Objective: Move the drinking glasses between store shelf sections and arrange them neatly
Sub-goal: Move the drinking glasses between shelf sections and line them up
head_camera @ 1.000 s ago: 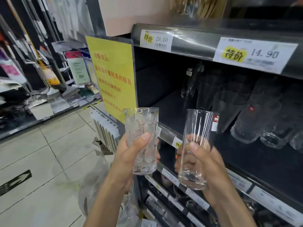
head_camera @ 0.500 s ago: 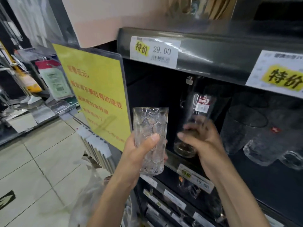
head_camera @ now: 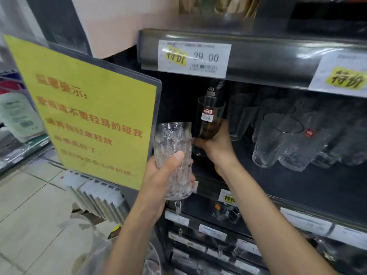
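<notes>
1. Upper shelf rail (head_camera: 278, 62), left end: white price tag (head_camera: 194, 57) reads "29.00", with "特价" on a yellow patch and a barcode; the small print is blurred.
2. Same rail, right edge: second tag (head_camera: 341, 76), only a yellow "特价" legible.
3. Yellow sign (head_camera: 89, 116) at the shelf's left side: red lines, of which "不要轻易的碰我" and "轻拿轻放" are legible.
4. Lower rail tag (head_camera: 228, 197): "特价", partly hidden.
5. Smooth glass (head_camera: 217, 111): red-and-white sticker (head_camera: 207, 115), print unreadable.

Textured clear glass (head_camera: 172, 155); smooth clear glass (head_camera: 208, 120); matt black shelf (head_camera: 297, 185); glossy yellow sign (head_camera: 93, 108).

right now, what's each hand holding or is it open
Left hand: holding the textured glass.
Right hand: holding the plain labelled glass.
</notes>
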Demonstrator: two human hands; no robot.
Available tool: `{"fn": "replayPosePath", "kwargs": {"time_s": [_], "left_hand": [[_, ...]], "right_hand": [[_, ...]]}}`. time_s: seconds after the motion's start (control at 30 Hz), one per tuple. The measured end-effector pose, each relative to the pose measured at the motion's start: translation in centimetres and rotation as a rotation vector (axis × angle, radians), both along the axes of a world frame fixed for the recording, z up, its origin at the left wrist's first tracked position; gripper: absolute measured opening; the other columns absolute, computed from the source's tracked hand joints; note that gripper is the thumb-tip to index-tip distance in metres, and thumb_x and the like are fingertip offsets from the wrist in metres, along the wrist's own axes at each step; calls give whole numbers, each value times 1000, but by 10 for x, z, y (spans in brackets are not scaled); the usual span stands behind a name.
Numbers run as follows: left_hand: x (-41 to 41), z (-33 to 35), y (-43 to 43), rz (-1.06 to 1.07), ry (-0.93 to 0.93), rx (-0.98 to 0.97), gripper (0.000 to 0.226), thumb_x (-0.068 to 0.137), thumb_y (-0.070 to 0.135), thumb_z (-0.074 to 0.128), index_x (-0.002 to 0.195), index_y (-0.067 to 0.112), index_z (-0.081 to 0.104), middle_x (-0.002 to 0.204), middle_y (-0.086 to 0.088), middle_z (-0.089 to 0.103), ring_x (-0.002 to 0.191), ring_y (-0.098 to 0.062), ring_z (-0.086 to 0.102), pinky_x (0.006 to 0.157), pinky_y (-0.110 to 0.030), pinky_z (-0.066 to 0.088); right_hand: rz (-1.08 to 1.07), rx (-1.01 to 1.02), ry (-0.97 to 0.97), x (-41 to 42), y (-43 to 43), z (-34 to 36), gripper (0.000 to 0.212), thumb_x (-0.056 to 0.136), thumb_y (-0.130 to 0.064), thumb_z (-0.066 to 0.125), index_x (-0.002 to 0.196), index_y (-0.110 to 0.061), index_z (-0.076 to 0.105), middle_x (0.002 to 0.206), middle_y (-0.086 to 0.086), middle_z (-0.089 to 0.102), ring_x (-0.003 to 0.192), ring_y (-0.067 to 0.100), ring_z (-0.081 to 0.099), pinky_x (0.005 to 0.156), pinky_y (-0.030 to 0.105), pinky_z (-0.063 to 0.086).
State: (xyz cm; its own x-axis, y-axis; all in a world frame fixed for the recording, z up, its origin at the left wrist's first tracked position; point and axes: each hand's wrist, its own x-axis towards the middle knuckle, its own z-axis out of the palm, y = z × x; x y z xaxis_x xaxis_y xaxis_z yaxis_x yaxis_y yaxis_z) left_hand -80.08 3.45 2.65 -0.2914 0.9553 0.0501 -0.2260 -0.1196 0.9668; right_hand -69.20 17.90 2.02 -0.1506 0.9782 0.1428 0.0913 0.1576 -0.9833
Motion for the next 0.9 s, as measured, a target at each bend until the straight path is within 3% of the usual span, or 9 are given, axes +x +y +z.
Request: {"fn": "replayPosePath", "kwargs": {"time_s": [0.17, 0.23, 0.37, 0.57, 0.7, 0.77, 0.9], "left_hand": [[-11, -4, 2, -74, -10, -12, 50, 72, 41, 75, 111, 12, 64, 95, -10, 76, 76, -28, 73, 71, -42, 59], [-16, -6, 1, -113, -10, 2, 61, 69, 45, 74, 114, 6, 64, 95, -12, 76, 73, -27, 73, 68, -39, 58], [-23, -8, -1, -150, -11, 16, 66, 68, 48, 72, 115, 1, 64, 90, -14, 75, 70, -28, 72, 63, -35, 57], [-28, -8, 1, -187, -27, 21, 61, 70, 50, 72, 116, 11, 64, 103, -13, 74, 79, -26, 72, 67, -37, 57], [-29, -6, -1, -217, -45, 27, 60, 68, 46, 73, 115, 9, 63, 101, -14, 74, 70, -25, 71, 62, -34, 57], [-31, -7, -1, -212, -37, 21, 62, 68, 47, 73, 116, 10, 63, 102, -13, 74, 72, -26, 72, 65, -37, 57], [-33, -12, -1, -206, -18, -15, 58, 67, 52, 74, 117, 25, 65, 111, -7, 74, 94, -32, 71, 79, -48, 59]], "right_hand": [[-100, 37, -36, -12, 4, -12, 69, 74, -9, 84, 121, -29, 38, 120, -4, 65, 109, 13, 64, 99, 38, 52], [-129, 58, -83, -14, 7, -15, 66, 76, -14, 83, 123, -31, 39, 120, -5, 64, 109, 13, 63, 97, 34, 51], [-207, 100, -201, -16, 19, -22, 73, 70, -31, 84, 130, -25, 45, 123, 3, 62, 110, 18, 62, 97, 40, 53], [-271, 62, -227, -17, 32, -22, 66, 80, -21, 81, 134, -11, 44, 122, 2, 60, 106, 15, 58, 84, 22, 42], [-288, 24, -218, -17, 36, -23, 63, 83, -19, 78, 132, -7, 41, 111, -2, 55, 100, 12, 53, 80, 17, 36], [-295, 14, -211, -16, 37, -25, 62, 82, -18, 79, 131, -7, 42, 110, -2, 55, 99, 12, 53, 77, 14, 35], [-287, 20, -193, -15, 37, -28, 59, 84, -18, 78, 131, -8, 44, 114, -2, 58, 101, 11, 55, 75, 11, 36]]}}
